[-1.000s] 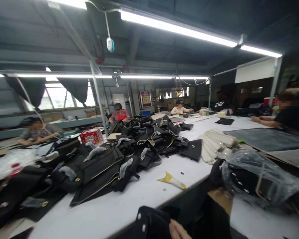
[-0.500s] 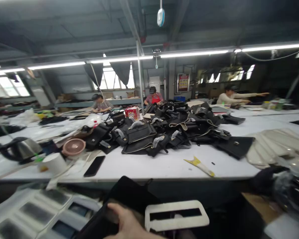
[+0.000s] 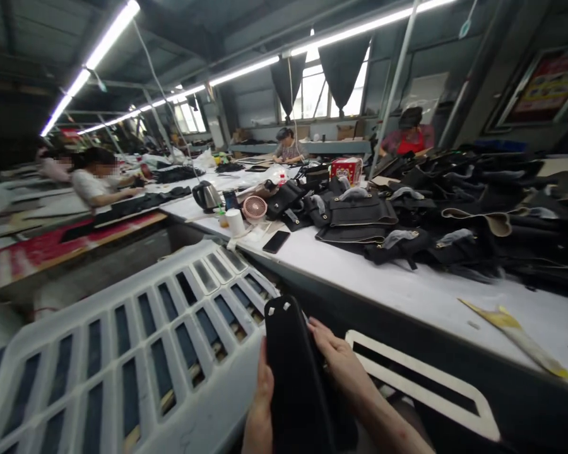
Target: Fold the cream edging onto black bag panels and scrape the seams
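A long black leather bag piece (image 3: 293,378) with a rounded top end stands upright, close in front of me. Two small white tabs show near its top. My left hand (image 3: 260,403) presses along its left side with fingers closed against it. On the opposite edge, my right hand (image 3: 331,350) grips it near the top, thumb and fingertips partly hidden behind the piece. Just beyond my right forearm lies a white rounded frame (image 3: 473,394) with a long slot, below the table's edge. A grey plastic slatted rack (image 3: 118,372) lies to the left of the piece.
Black bags (image 3: 360,211) with wrapped handles are heaped on the white table (image 3: 407,290). Near its edge are a phone (image 3: 276,241), a pink fan (image 3: 254,209), a paper roll (image 3: 235,222), a kettle (image 3: 207,196) and a yellow-white tool (image 3: 515,334). Several people sit at tables beyond.
My view has swung left, bringing more of the slatted rack into sight. The black piece now stands upright between both hands; earlier, one hand was visible on a tilted black piece.
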`<action>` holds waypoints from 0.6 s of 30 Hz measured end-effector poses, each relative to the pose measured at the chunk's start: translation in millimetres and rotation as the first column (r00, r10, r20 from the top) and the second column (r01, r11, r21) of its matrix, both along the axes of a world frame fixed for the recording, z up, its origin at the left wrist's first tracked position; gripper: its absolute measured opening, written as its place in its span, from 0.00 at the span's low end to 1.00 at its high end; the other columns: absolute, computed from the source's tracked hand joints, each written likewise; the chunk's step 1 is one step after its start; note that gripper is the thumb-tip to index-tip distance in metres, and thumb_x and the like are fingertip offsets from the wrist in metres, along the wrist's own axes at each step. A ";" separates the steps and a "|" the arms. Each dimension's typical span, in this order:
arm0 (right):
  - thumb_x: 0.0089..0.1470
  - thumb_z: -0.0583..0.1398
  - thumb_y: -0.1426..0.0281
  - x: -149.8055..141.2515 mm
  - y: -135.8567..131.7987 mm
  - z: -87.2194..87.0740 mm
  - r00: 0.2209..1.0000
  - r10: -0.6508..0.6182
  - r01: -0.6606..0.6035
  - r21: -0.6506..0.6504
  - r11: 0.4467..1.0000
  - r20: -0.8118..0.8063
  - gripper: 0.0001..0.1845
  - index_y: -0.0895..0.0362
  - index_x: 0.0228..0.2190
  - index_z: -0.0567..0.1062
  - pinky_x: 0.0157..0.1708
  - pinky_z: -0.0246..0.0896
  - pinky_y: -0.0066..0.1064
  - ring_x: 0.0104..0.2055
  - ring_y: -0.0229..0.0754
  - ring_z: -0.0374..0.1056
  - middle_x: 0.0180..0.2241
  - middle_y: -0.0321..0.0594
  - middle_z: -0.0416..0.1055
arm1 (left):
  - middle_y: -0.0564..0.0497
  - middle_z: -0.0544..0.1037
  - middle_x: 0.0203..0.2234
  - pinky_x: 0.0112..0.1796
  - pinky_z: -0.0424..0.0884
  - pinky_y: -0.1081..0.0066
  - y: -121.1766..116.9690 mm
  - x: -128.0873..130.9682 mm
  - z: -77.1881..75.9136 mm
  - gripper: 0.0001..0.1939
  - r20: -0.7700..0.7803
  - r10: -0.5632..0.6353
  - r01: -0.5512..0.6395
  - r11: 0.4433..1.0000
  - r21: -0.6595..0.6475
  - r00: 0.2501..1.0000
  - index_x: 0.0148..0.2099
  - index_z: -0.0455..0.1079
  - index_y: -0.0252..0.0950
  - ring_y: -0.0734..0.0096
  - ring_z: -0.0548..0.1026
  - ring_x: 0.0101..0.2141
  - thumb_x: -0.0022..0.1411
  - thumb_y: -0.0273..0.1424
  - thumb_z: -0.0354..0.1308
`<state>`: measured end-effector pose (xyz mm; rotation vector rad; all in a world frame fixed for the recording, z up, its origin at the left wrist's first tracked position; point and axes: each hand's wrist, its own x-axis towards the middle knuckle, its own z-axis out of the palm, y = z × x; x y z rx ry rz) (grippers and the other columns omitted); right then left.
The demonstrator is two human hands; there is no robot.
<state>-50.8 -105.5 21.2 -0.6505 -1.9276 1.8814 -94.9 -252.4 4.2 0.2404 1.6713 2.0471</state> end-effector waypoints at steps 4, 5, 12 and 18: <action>0.61 0.53 0.55 25.0 -18.5 10.3 0.998 -0.057 0.054 0.261 0.964 0.006 0.27 0.55 0.56 0.69 0.60 0.55 0.49 0.57 0.52 0.65 0.54 0.47 0.70 | 0.54 0.66 0.61 0.60 0.62 0.62 8.1 10.5 -11.9 0.36 0.030 0.020 -0.020 1.000 0.013 0.999 0.67 0.53 0.51 0.57 0.64 0.60 0.61 0.57 0.48; 0.61 0.53 0.57 26.9 -22.6 11.3 0.993 -0.114 0.099 0.407 0.908 0.013 0.28 0.56 0.57 0.68 0.61 0.51 0.51 0.57 0.53 0.64 0.55 0.48 0.69 | 0.53 0.65 0.62 0.62 0.57 0.62 9.4 12.6 -14.3 0.36 0.015 0.033 -0.033 0.999 -0.006 0.999 0.68 0.53 0.48 0.57 0.60 0.62 0.62 0.56 0.49; 0.64 0.45 0.57 23.9 -31.3 11.9 0.970 -0.190 0.094 0.479 0.873 0.155 0.25 0.58 0.52 0.69 0.39 0.66 0.40 0.40 0.53 0.74 0.39 0.51 0.77 | 0.50 0.59 0.65 0.65 0.41 0.62 18.7 22.3 -25.0 0.32 -0.139 0.056 -0.080 0.981 -0.178 0.989 0.66 0.57 0.40 0.60 0.50 0.66 0.66 0.50 0.48; 0.63 0.48 0.55 31.3 -26.4 12.1 0.971 -0.217 0.169 0.361 0.917 0.099 0.20 0.55 0.30 0.69 0.29 0.57 0.31 0.28 0.43 0.68 0.25 0.40 0.71 | 0.51 0.63 0.62 0.65 0.48 0.63 20.6 23.9 -33.1 0.28 -0.172 0.055 -0.085 0.982 -0.171 0.984 0.63 0.63 0.43 0.58 0.54 0.65 0.65 0.47 0.52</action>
